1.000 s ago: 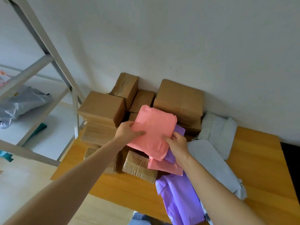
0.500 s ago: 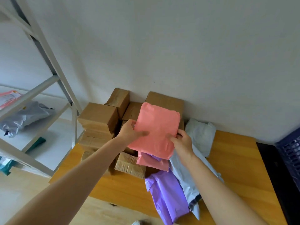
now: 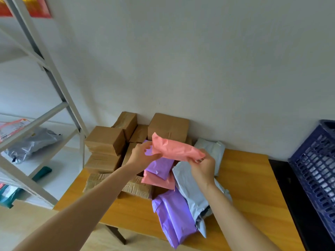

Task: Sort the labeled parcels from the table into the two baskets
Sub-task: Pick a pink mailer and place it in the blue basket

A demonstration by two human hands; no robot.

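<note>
Pink parcel [image 3: 176, 148], gripped by both hands

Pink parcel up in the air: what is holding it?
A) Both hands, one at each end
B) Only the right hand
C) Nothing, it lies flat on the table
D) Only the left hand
A: the left hand grips one end of the pink parcel and the right hand pinches the other end, above the pile.

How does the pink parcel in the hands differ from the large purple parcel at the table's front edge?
The pink parcel is held up by the left hand and right hand; the purple parcel lies on the table. The pink parcel looks smaller than the purple parcel. Both are soft plastic bags.
</note>
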